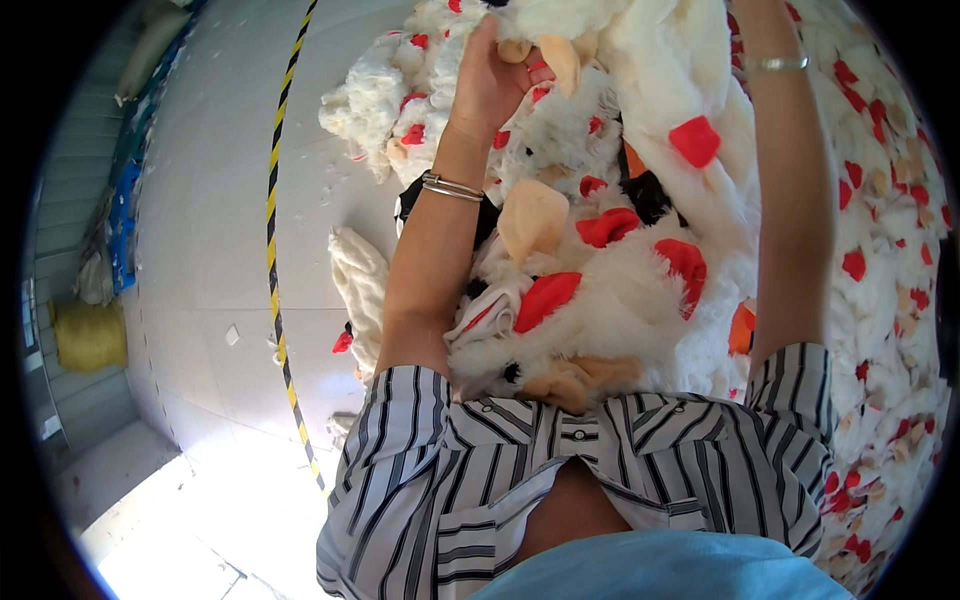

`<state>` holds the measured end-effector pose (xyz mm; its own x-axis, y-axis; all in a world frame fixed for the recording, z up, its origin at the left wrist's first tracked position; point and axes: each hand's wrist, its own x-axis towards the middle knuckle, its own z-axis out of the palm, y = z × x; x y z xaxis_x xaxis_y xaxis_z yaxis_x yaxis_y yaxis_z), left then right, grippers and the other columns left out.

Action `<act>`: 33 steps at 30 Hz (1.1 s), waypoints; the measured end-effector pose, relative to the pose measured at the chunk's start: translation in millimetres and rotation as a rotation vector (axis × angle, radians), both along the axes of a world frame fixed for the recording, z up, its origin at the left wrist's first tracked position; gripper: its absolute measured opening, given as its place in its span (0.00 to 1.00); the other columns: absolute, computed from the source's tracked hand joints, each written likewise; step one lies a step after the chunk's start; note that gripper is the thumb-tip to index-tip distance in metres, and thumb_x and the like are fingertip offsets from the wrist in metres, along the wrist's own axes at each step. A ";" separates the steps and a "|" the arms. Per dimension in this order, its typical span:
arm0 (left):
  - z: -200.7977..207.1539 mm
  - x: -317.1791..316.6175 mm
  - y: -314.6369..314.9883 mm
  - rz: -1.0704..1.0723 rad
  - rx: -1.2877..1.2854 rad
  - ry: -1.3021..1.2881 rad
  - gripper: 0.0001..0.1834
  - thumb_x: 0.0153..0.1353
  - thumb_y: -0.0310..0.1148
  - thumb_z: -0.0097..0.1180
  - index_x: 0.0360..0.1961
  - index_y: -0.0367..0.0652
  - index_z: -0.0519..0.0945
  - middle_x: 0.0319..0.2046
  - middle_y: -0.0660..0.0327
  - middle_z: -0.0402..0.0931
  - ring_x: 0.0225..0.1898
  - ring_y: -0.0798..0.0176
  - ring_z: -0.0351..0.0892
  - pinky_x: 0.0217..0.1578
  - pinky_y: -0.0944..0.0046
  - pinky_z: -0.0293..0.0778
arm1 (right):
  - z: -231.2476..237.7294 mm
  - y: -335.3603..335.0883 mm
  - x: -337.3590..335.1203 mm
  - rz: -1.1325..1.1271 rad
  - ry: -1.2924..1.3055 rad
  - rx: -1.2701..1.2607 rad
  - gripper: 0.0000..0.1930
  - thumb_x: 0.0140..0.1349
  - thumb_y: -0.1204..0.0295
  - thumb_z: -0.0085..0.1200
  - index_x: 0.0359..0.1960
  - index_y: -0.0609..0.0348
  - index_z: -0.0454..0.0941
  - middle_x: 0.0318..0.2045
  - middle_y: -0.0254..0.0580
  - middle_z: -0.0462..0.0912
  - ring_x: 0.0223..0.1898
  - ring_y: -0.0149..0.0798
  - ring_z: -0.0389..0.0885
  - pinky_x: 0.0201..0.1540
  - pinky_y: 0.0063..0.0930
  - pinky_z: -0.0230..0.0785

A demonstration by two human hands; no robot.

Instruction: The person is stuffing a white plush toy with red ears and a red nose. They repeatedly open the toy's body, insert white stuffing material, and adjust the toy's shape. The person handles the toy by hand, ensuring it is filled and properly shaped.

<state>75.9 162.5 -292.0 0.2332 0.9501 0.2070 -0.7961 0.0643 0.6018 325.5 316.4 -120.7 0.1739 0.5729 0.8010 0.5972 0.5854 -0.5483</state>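
Observation:
My left hand reaches up to the top of the view, its fingers curled at the edge of a white plush toy skin. Beside the fingers hang peach fabric ears, and a red patch shows lower on the fur. My right forearm runs along the right side of this skin; the hand itself lies beyond the top edge. Between my arms rests a heap of unstuffed plush skins with red and peach parts and black spots. It lies against my striped shirt.
More white plush pieces are piled at the far side, and a large heap fills the right. On the left, black-and-yellow tape crosses a pale floor. A yellow roll stands by the far-left wall.

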 end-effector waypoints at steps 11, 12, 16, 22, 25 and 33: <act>-6.2 -8.0 -14.2 0.180 -0.053 0.150 0.11 0.56 0.20 0.57 0.41 0.38 0.80 0.37 0.59 0.82 0.36 0.64 0.82 0.36 0.64 0.80 | -91.0 -143.3 -15.6 1.452 0.025 -0.989 0.11 0.65 0.69 0.50 0.45 0.61 0.75 0.40 0.37 0.80 0.41 0.32 0.78 0.45 0.28 0.71; -13.6 -3.4 -12.8 0.250 0.029 0.304 0.13 0.56 0.20 0.57 0.43 0.40 0.81 0.38 0.62 0.82 0.38 0.67 0.82 0.40 0.66 0.79 | -112.3 -106.0 5.4 1.414 0.132 -0.986 0.13 0.66 0.66 0.49 0.48 0.60 0.74 0.42 0.37 0.79 0.44 0.32 0.77 0.49 0.31 0.70; -12.5 -0.4 -18.5 0.246 0.318 0.603 0.14 0.55 0.20 0.59 0.45 0.40 0.80 0.38 0.67 0.82 0.40 0.72 0.79 0.46 0.70 0.74 | -198.7 -116.3 -20.5 0.868 -0.049 -0.662 0.17 0.67 0.64 0.50 0.51 0.61 0.75 0.43 0.37 0.81 0.45 0.27 0.78 0.48 0.24 0.71; -9.9 13.0 -22.9 0.328 0.340 0.602 0.19 0.53 0.22 0.62 0.48 0.41 0.77 0.41 0.64 0.78 0.44 0.71 0.75 0.48 0.70 0.72 | -186.5 -135.4 -54.3 1.178 0.385 -1.175 0.18 0.64 0.68 0.54 0.53 0.64 0.74 0.45 0.38 0.81 0.43 0.26 0.80 0.45 0.22 0.73; -21.7 10.6 -14.2 0.367 0.244 0.661 0.21 0.53 0.26 0.64 0.49 0.40 0.77 0.41 0.61 0.79 0.44 0.67 0.76 0.49 0.68 0.71 | -184.2 -132.6 -54.0 1.036 0.511 -1.098 0.18 0.63 0.68 0.56 0.52 0.65 0.74 0.44 0.40 0.82 0.41 0.29 0.82 0.42 0.22 0.76; -29.0 -15.3 -0.1 0.277 0.061 0.982 0.12 0.60 0.31 0.53 0.42 0.38 0.80 0.31 0.63 0.80 0.34 0.69 0.78 0.37 0.69 0.73 | -179.5 -110.2 -17.2 0.854 1.021 -0.788 0.14 0.67 0.70 0.48 0.51 0.63 0.76 0.42 0.41 0.82 0.40 0.34 0.82 0.41 0.26 0.77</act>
